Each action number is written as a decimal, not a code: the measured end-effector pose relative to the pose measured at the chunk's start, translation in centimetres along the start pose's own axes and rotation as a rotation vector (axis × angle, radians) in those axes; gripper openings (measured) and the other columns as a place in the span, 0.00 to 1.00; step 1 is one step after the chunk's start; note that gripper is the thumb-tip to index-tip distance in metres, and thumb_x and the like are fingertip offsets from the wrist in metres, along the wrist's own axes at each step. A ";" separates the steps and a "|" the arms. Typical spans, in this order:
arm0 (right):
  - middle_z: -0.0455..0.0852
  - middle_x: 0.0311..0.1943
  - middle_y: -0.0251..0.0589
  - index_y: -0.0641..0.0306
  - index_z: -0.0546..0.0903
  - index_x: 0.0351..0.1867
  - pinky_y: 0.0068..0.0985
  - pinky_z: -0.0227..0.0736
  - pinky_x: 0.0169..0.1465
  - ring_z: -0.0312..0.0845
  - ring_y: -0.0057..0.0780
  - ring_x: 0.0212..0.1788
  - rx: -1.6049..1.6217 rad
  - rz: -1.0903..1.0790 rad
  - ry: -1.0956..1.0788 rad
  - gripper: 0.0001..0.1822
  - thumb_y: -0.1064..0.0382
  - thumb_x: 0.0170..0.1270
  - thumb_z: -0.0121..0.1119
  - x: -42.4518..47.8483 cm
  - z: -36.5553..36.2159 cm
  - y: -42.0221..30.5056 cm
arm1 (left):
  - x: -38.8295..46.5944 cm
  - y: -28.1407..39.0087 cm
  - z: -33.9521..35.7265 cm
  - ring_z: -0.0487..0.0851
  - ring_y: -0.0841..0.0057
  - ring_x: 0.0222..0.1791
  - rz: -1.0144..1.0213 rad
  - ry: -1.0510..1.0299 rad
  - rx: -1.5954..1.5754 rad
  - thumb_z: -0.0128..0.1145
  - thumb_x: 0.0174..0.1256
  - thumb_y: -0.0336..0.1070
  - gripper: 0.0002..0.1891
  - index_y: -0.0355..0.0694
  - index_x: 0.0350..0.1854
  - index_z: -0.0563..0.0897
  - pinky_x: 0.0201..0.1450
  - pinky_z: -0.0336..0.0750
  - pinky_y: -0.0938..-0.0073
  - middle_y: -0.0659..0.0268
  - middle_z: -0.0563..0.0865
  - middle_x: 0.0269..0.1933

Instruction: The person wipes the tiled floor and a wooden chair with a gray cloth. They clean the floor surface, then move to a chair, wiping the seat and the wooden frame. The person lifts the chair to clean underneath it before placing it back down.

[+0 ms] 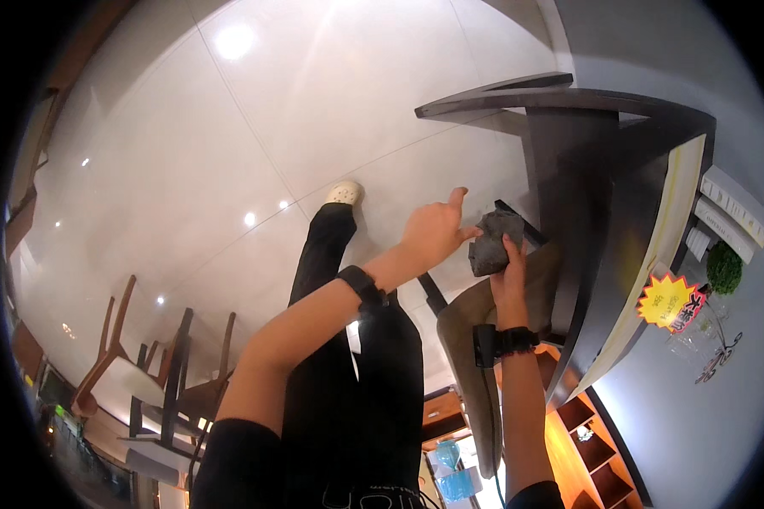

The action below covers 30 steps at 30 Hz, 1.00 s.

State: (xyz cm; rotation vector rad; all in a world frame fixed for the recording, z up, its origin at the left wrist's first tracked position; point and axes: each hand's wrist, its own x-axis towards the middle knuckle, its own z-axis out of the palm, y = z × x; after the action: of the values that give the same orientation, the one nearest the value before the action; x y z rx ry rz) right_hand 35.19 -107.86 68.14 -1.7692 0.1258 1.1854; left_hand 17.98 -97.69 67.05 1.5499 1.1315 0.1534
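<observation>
My right hand (512, 273) grips a folded dark grey cloth (498, 245), its thumb lying across the near face. Beside it, my left hand (434, 229) has the index finger stretched out and the thumb apart from it. That thumb's tip meets or nearly meets the cloth's left edge. The other left fingers look curled and are partly hidden. Black bands with small devices circle both wrists. Under the right forearm stands a brown upholstered chair (468, 318), close to a dark wooden desk (586, 184).
On the desk top are a pale runner (659, 223), white books (735, 203), a green plant (724, 267), a starburst sign (668, 302) bearing writing and a bicycle ornament (719, 359). Wooden chairs (111, 343) stand at left. Shelves (589, 445) rise at lower right. The tiled floor (229, 146) is glossy.
</observation>
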 end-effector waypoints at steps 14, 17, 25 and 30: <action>0.70 0.55 0.48 0.63 0.64 0.60 0.36 0.58 0.61 0.66 0.42 0.57 -0.053 -0.176 -0.049 0.31 0.58 0.56 0.59 14.3 -2.3 0.6 | 10.9 5.1 3.6 0.78 0.65 0.16 0.568 0.307 -0.179 0.59 0.53 0.53 0.41 0.44 0.67 0.55 0.18 0.69 0.72 0.61 0.79 0.17; 0.70 0.56 0.49 0.64 0.64 0.60 0.36 0.57 0.62 0.66 0.43 0.58 -0.368 -0.442 0.161 0.31 0.58 0.56 0.59 18.1 -1.1 -0.8 | 13.6 4.8 4.3 0.78 0.67 0.16 0.714 0.421 -0.245 0.60 0.52 0.53 0.38 0.44 0.64 0.62 0.18 0.68 0.72 0.62 0.80 0.19; 0.69 0.57 0.52 0.65 0.65 0.60 0.37 0.56 0.63 0.65 0.46 0.59 -1.119 -1.139 0.889 0.32 0.57 0.56 0.59 28.5 -0.7 -10.9 | 18.8 3.7 5.3 0.76 0.77 0.18 1.297 0.739 -0.313 0.61 0.52 0.50 0.30 0.29 0.50 0.73 0.18 0.69 0.80 0.66 0.78 0.21; 0.68 0.56 0.57 0.68 0.63 0.58 0.40 0.63 0.59 0.66 0.52 0.58 -0.835 -1.394 1.017 0.35 0.54 0.53 0.63 33.3 -2.4 -20.1 | 20.5 3.0 6.4 0.73 0.82 0.16 1.398 0.783 -0.512 0.62 0.52 0.49 0.30 0.32 0.52 0.74 0.15 0.66 0.85 0.70 0.76 0.19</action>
State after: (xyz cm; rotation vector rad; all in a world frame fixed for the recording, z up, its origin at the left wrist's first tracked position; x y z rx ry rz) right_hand 65.08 -85.88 56.24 -2.2226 -0.9791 -0.8146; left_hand 34.55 -87.23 57.84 1.5400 0.2513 1.9324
